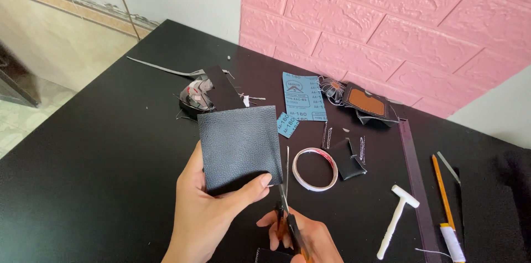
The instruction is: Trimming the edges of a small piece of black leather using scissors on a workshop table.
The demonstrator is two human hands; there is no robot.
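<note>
My left hand holds a square piece of dark grey leather upright above the black table, thumb pressed on its lower right corner. My right hand grips scissors with orange-brown handles. Their blades point up along the leather's right edge, just at its bottom corner. Only a sliver of the blades shows.
A roll of double-sided tape, a small black leather fold, blue sandpaper sheets, a brown-and-black leather piece, a metal ruler, a white hammer-shaped tool, a pencil and leather scraps lie on the table. A pink brick-pattern wall is behind.
</note>
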